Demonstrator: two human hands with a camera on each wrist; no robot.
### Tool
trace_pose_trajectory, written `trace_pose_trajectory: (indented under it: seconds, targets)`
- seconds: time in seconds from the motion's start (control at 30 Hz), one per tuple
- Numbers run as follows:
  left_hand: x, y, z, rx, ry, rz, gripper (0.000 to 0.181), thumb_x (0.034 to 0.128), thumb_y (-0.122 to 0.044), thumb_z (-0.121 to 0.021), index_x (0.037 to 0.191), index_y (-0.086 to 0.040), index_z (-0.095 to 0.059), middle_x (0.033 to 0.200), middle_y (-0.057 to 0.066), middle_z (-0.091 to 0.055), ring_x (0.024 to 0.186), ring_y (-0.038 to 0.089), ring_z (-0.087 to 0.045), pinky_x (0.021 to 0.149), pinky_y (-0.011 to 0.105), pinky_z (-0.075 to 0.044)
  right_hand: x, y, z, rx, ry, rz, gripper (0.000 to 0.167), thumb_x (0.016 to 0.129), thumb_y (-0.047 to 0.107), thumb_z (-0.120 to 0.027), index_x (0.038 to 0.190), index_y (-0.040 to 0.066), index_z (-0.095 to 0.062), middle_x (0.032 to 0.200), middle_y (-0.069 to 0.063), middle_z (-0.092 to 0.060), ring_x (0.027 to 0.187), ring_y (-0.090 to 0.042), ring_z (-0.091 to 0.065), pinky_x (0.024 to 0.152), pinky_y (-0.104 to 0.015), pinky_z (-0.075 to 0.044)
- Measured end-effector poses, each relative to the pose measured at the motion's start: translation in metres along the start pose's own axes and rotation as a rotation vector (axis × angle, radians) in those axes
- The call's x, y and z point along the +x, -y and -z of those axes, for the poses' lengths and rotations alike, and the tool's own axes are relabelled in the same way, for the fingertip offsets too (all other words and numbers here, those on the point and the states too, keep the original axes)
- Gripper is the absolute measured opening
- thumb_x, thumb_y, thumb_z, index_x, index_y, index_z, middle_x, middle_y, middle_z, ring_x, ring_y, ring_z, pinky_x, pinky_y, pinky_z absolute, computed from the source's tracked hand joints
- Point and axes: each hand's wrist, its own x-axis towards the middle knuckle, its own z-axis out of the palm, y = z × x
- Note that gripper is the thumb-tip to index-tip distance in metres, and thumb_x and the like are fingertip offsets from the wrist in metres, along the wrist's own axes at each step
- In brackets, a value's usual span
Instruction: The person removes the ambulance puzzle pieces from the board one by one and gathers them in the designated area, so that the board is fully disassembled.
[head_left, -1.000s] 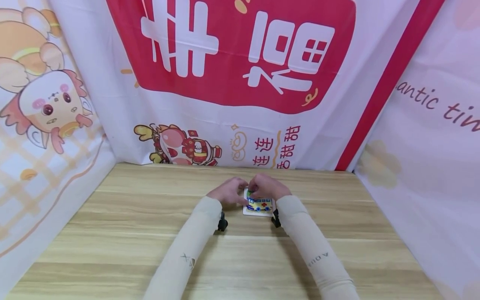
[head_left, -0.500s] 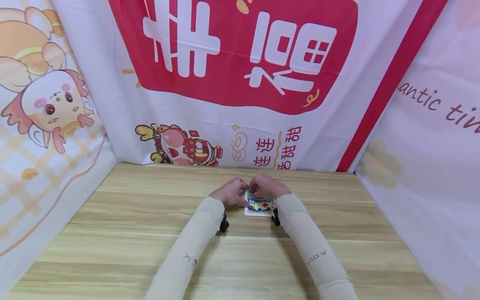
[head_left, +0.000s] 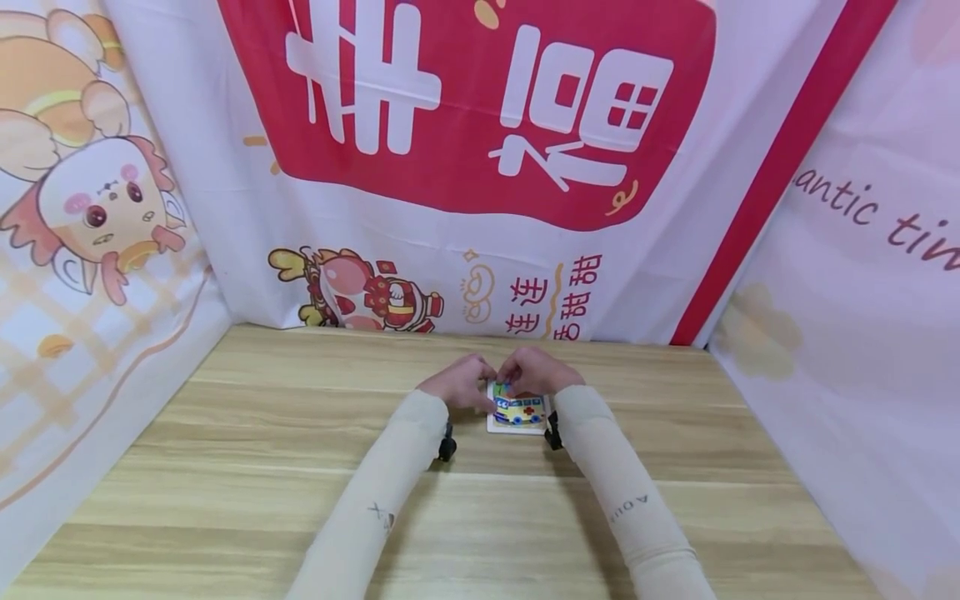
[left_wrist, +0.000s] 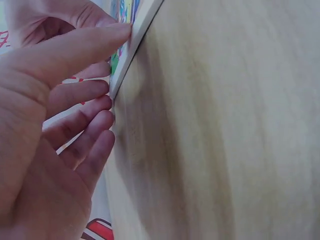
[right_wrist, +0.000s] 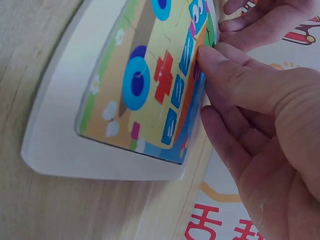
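Observation:
A white-bordered picture puzzle (head_left: 519, 429) showing a yellow ambulance lies flat on the table. My left hand (head_left: 459, 384) holds its left side, with the thumb (left_wrist: 122, 32) on the white border and the other fingertips by the far-left corner. Over the puzzle's far part is my right hand (head_left: 538, 372). Its thumb tip (right_wrist: 206, 52) touches the picture (right_wrist: 125, 100) above the ambulance, while the other fingers bend loosely behind the far edge. Whether a loose piece lies beneath the right fingertips I cannot tell.
The wooden table (head_left: 480, 533) ends behind the hands at a hanging cloth (head_left: 420, 200) with red and white print. Printed cloths also stand at the left (head_left: 112, 333) and right (head_left: 847, 333). A small black device sits at each wrist.
The right hand's fingers have shifted slightly on the far part of the puzzle, and a little more of the picture shows beneath them. The left hand keeps its place.

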Motion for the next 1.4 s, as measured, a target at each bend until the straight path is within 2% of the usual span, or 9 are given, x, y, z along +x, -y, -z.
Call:
trace_pose_trajectory:
  seconds: [0.13, 0.27, 0.47, 0.7, 0.93, 1.13, 1.27, 1.4]
  targets:
    - [0.003, 0.005, -0.003, -0.015, -0.035, -0.025, 0.045, 0.0869, -0.023, -0.088, 0.127, -0.007, -0.074, 0.129, 0.007, -0.067, 0.122, 0.024, -0.058, 0.114, 0.045, -0.048, 0.002, -0.001, -0.001, -0.026, -0.008, 0.011, 0.027, 0.086, -0.003, -0.081, 0.112, 0.007, -0.08, 0.105, -0.007, -0.08, 0.093, -0.014, -0.07, 0.094, -0.032, -0.06]
    - [0.006, 0.006, -0.006, -0.031, -0.071, -0.052, 0.031, 0.0871, -0.019, -0.087, 0.115, -0.006, -0.079, 0.112, 0.008, -0.073, 0.106, 0.022, -0.059, 0.101, 0.042, -0.05, 0.003, -0.002, -0.001, -0.019, -0.002, 0.025, 0.027, 0.087, -0.006, -0.079, 0.111, 0.005, -0.079, 0.106, -0.01, -0.08, 0.094, -0.016, -0.071, 0.093, -0.032, -0.061]
    - [0.008, 0.002, -0.01, -0.045, -0.1, -0.044, 0.03, 0.0861, -0.015, -0.087, 0.113, -0.006, -0.079, 0.106, 0.007, -0.079, 0.098, 0.022, -0.061, 0.097, 0.038, -0.049, 0.004, -0.007, 0.0, -0.014, -0.002, 0.01, 0.028, 0.087, -0.006, -0.078, 0.112, 0.008, -0.079, 0.108, -0.005, -0.079, 0.096, -0.014, -0.069, 0.094, -0.031, -0.06]
    - [0.011, 0.005, -0.015, -0.071, -0.119, -0.049, 0.032, 0.0847, -0.014, -0.089, 0.115, -0.005, -0.08, 0.111, 0.008, -0.081, 0.101, 0.021, -0.063, 0.102, 0.04, -0.049, 0.001, -0.005, 0.0, -0.007, 0.012, 0.002, 0.025, 0.089, -0.005, -0.076, 0.111, 0.006, -0.078, 0.107, -0.009, -0.078, 0.095, -0.015, -0.068, 0.094, -0.034, -0.06]
    - [0.004, 0.002, -0.011, -0.099, -0.138, 0.0, 0.034, 0.0858, -0.013, -0.088, 0.117, -0.003, -0.079, 0.117, 0.011, -0.08, 0.105, 0.023, -0.064, 0.099, 0.039, -0.051, 0.005, -0.003, -0.001, -0.025, 0.022, 0.0, 0.023, 0.091, -0.007, -0.073, 0.11, 0.007, -0.075, 0.107, -0.011, -0.075, 0.094, -0.015, -0.066, 0.093, -0.033, -0.059]
    - [0.005, 0.001, -0.012, -0.101, -0.142, -0.014, 0.034, 0.085, -0.013, -0.089, 0.116, -0.003, -0.079, 0.115, 0.01, -0.08, 0.103, 0.022, -0.064, 0.098, 0.038, -0.051, 0.002, -0.004, -0.001, -0.033, 0.028, 0.012, 0.023, 0.092, -0.007, -0.073, 0.111, 0.006, -0.074, 0.107, -0.01, -0.074, 0.094, -0.014, -0.066, 0.091, -0.032, -0.06]
    - [0.006, 0.002, -0.013, -0.096, -0.139, -0.018, 0.035, 0.0846, -0.013, -0.089, 0.117, -0.004, -0.079, 0.116, 0.01, -0.081, 0.107, 0.023, -0.066, 0.101, 0.04, -0.052, 0.001, -0.006, -0.003, -0.019, 0.011, 0.003, 0.022, 0.094, -0.005, -0.073, 0.112, 0.008, -0.074, 0.108, -0.008, -0.074, 0.095, -0.013, -0.066, 0.093, -0.032, -0.059]
    - [0.007, 0.003, -0.013, -0.098, -0.14, 0.011, 0.036, 0.0845, -0.014, -0.089, 0.118, -0.005, -0.079, 0.118, 0.008, -0.08, 0.115, 0.025, -0.067, 0.11, 0.043, -0.051, -0.001, -0.006, -0.004, 0.025, -0.016, -0.007, 0.022, 0.095, -0.003, -0.072, 0.112, 0.009, -0.075, 0.107, -0.007, -0.075, 0.097, -0.015, -0.067, 0.094, -0.034, -0.059]
